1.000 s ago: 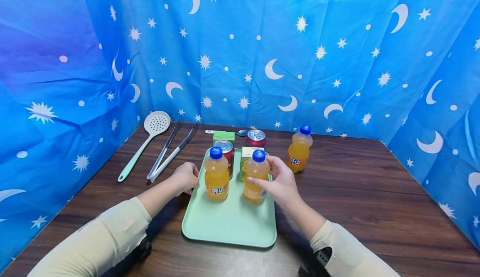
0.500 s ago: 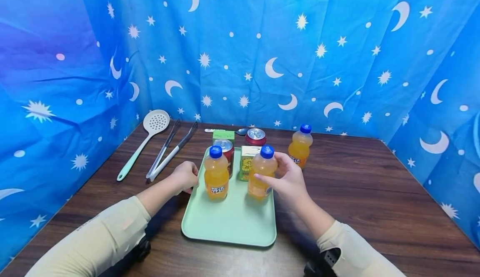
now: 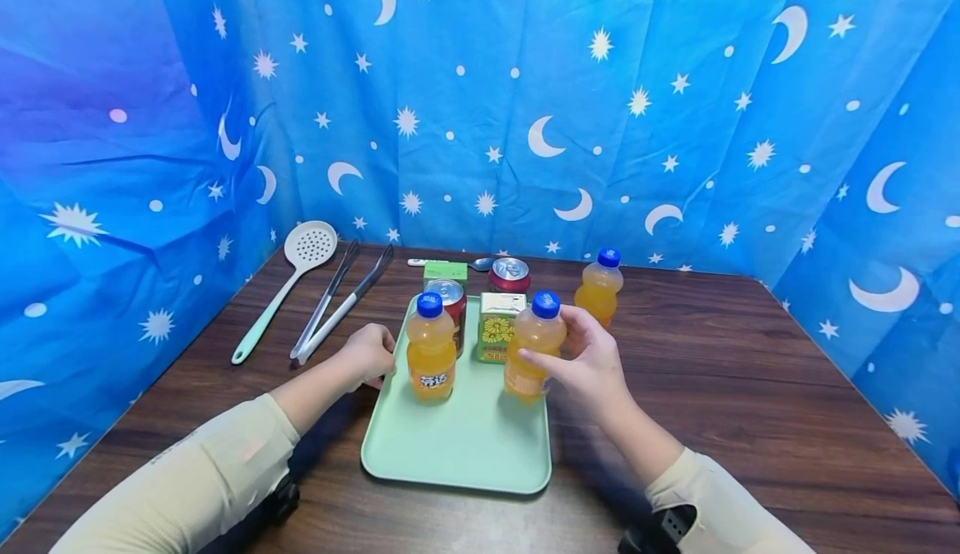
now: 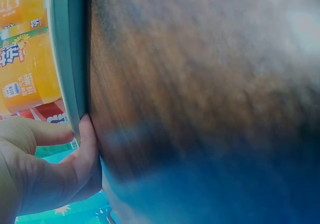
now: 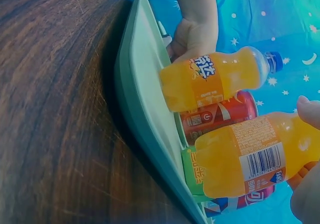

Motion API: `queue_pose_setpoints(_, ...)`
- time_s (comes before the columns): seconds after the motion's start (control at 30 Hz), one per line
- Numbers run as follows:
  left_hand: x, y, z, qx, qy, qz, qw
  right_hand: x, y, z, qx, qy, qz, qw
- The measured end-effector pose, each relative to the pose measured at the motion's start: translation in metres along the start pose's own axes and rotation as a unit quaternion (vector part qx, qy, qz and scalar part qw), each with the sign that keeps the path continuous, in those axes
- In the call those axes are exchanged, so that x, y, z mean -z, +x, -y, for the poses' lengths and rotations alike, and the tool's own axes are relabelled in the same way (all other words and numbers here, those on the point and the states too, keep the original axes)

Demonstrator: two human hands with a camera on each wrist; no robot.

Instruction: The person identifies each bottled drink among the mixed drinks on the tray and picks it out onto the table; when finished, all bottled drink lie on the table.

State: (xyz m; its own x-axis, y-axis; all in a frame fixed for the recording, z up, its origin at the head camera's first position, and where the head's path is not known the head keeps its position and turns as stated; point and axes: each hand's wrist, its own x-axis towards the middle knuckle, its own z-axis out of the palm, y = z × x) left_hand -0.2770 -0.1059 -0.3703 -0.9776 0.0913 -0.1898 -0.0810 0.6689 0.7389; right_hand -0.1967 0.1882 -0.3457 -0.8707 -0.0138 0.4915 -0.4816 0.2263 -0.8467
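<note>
The head view is facing forward and down from farther back, taking in the tray (image 3: 457, 454), table (image 3: 750, 404) and backdrop (image 3: 480, 104). The left wrist view, rolled sideways, is looking along the tray's edge at close range. The right wrist view, also rolled, is looking low and near across the tray. All views are sharing the tray and left hand (image 3: 367, 354).

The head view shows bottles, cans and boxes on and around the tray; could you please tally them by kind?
Bottles: 3
Cans: 2
Boxes: 2
Total: 7
</note>
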Motion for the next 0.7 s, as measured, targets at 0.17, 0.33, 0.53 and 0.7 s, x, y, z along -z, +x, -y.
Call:
queue_pose_setpoints(0.17,0.0,0.0,0.0,-0.001,0.0,-0.001,1.0,0.007,-0.001,0.001,-0.007,0.005,-0.009,0.9999)
queue_pose_setpoints(0.33,-0.001,0.0,-0.001,-0.002,0.001,0.0,1.0,0.019,-0.004,0.001,-0.016,-0.018,-0.019,0.9995)
queue_pose_setpoints(0.53,-0.001,0.0,-0.001,0.0,0.003,0.003,1.0,0.029,-0.006,0.0,-0.022,-0.041,-0.033,0.9984)
queue_pose_setpoints(0.7,-0.001,-0.001,-0.002,0.003,0.006,0.003,1.0,0.037,-0.008,-0.001,-0.02,-0.067,-0.042,0.9967)
